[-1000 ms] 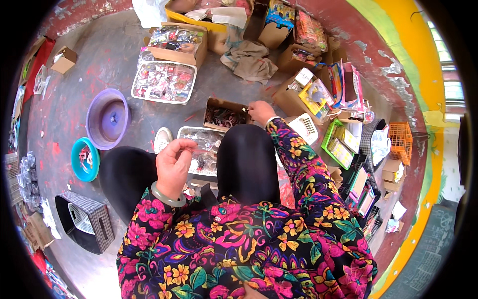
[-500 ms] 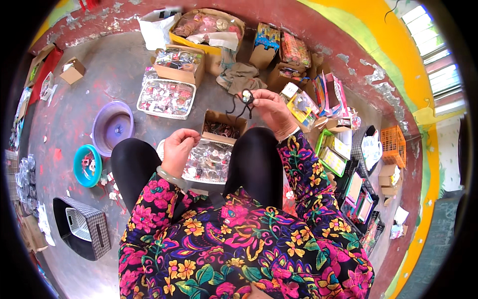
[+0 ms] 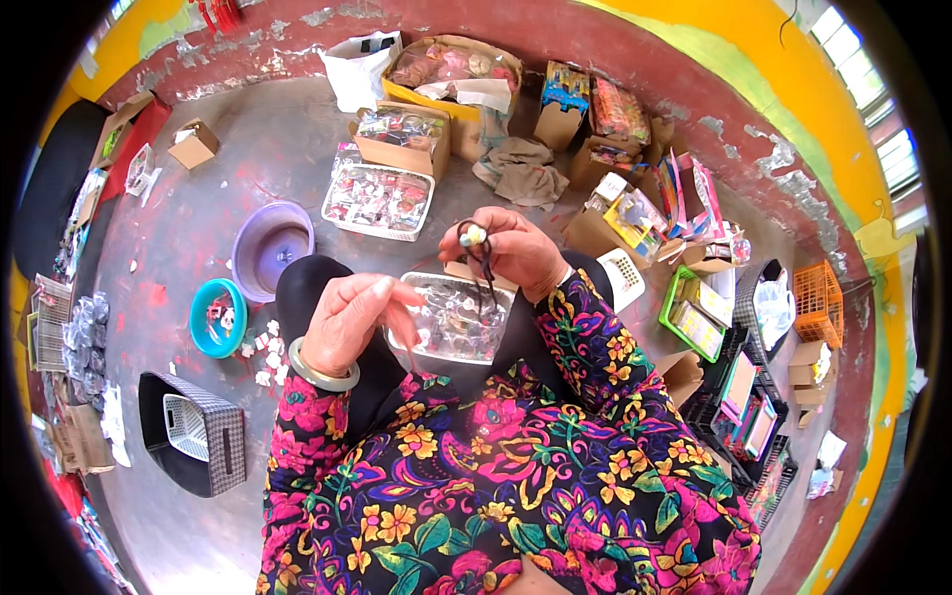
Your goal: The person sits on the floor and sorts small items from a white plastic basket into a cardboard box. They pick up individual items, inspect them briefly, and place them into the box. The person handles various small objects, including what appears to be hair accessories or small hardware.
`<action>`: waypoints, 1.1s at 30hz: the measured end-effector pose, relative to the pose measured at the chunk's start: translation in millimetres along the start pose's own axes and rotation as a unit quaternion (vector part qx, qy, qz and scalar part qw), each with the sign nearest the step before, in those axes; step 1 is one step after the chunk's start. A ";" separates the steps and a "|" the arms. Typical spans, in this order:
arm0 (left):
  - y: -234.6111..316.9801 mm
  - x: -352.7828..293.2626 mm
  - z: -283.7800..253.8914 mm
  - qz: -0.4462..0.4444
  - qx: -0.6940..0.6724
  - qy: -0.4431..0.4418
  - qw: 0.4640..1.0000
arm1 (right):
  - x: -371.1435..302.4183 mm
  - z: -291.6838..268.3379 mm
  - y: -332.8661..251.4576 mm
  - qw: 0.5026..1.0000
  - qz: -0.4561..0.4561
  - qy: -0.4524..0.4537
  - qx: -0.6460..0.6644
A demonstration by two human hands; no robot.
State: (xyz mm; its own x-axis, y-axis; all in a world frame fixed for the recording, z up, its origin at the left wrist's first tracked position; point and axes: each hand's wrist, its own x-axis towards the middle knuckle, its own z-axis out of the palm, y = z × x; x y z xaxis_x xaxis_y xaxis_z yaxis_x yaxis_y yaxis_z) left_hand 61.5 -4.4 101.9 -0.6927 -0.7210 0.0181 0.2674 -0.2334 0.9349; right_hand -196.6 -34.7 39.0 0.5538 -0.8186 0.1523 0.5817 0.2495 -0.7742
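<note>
- Pinched between thumb and fingertips of the right hand (image 3: pixel 523 256): a dark cord tie (image 3: pixel 486 266), raised above the lap, with a pale bead ornament (image 3: pixel 473 236) at the top and loose loops dangling below.
- Likely very light, soft and springy in the cord, harder and perhaps slick at the bead.
- Best gripped close beneath the ornament; apt to twist or tangle if caught by a trailing loop.
- Probably not fragile, apart from the joint between bead and cord.
- Just left of the tie, the left hand (image 3: pixel 349 319): fingers loosely bent and blurred, too unclear to say whether empty.
- Below both hands, between the knees: a white tray (image 3: pixel 436 277) of clear packets (image 3: pixel 451 317).
- Underfoot, a hard grey floor (image 3: pixel 198 258) with reddish marks.
- To the left, a purple basin (image 3: pixel 260 238), a teal basin (image 3: pixel 198 322) and scattered white pieces (image 3: pixel 263 362).
- To the right, a green basket (image 3: pixel 684 337) and an orange crate (image 3: pixel 819 297).
- On the far side, a crumpled cloth (image 3: pixel 521 174) and a peeling red wall (image 3: pixel 555 40).
</note>
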 end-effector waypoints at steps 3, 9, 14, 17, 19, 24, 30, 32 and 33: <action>0.1 -1.8 8.0 -0.029 0.055 0.079 0.995 | -0.8 10.6 -5.1 0.972 -0.010 0.040 -0.230; -10.3 10.2 16.1 -0.029 0.087 0.132 0.987 | -14.0 18.1 -9.0 0.975 0.009 0.074 -0.210; -21.4 21.4 28.8 -0.015 0.111 0.163 0.980 | -22.7 16.2 1.5 0.982 -0.020 0.104 -0.159; -28.9 29.9 32.7 -0.002 0.096 0.186 0.978 | -24.3 18.7 3.9 0.980 -0.039 0.128 -0.148; -31.1 33.0 36.3 -0.013 0.065 0.175 0.982 | -23.2 18.7 6.1 0.972 -0.070 0.146 -0.169; -43.8 41.7 36.2 -0.038 -0.002 0.177 0.984 | -21.4 22.3 9.2 0.964 -0.090 0.171 -0.184; -48.4 46.3 39.3 -0.019 0.084 0.212 0.973 | -19.6 18.4 17.9 0.971 -0.061 0.140 -0.183; -49.3 46.5 40.1 -0.021 0.113 0.221 0.968 | -19.4 17.9 19.4 0.974 -0.058 0.138 -0.173; -49.1 46.9 41.5 -0.033 0.138 0.229 0.963 | -19.2 16.7 19.2 0.973 -0.056 0.138 -0.177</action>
State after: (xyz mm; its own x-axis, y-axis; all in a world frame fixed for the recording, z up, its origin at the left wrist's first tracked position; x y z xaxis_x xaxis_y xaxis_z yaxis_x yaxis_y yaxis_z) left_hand -11.9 0.3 71.6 -0.3162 -0.9378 -0.1431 0.0018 -0.1514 0.9885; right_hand -186.1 -5.5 31.4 0.2887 -0.9504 0.1158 0.3601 -0.0043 -0.9329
